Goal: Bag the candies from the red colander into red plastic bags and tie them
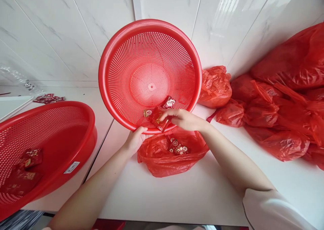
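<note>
The left hand (135,142) grips the lower rim of a tilted red basket (152,64), thumb over the edge. The right hand (184,118) curls narrowly over red packets (159,118) inside; whether it grips one cannot be told. Below, an open red bag (165,169) on the bench (164,201) contains patterned packets (181,149); the left-side basket (84,113) holds more.
</note>
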`<state>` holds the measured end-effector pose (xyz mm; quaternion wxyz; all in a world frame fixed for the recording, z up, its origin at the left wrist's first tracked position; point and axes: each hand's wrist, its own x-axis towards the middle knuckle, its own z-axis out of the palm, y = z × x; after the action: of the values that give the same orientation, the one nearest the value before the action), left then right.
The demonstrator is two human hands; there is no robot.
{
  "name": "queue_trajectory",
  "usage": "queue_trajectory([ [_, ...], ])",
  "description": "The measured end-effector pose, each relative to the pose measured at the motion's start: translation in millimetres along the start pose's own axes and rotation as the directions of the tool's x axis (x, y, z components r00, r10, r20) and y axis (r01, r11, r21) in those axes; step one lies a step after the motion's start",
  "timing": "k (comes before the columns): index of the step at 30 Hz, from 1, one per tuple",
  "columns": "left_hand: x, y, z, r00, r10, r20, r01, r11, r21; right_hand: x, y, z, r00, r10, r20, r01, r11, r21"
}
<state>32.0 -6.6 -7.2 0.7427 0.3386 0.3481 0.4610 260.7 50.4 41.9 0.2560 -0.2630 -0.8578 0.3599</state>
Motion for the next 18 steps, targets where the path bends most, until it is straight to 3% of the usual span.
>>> queue_trajectory([
  [4, -2, -1, 5, 0.999, 0.035, -0.012, -0.035, 0.999, -0.017, 8, 21, 14, 0.948, 0.229, -0.222, -0.182, 0.96, 0.212],
  [7, -3, -2, 9, 0.999, 0.043, -0.018, -0.044, 0.999, -0.013, 14, 32, 21, 0.928, 0.303, -0.216, -0.19, 0.885, 0.424],
  [10, -2, -3, 10, 0.996, 0.087, -0.018, -0.086, 0.996, 0.018, 15, 35, 20, 0.939, 0.299, -0.172, -0.153, 0.807, 0.57],
  [14, 0, -4, 8, 0.991, 0.118, -0.059, -0.113, 0.99, 0.087, 14, 32, 14, 0.934, 0.323, -0.152, -0.169, 0.776, 0.608],
  [18, 0, -4, 6, 0.989, 0.12, -0.082, -0.112, 0.989, 0.096, 11, 25, 8, 0.937, 0.296, -0.184, -0.16, 0.834, 0.528],
])
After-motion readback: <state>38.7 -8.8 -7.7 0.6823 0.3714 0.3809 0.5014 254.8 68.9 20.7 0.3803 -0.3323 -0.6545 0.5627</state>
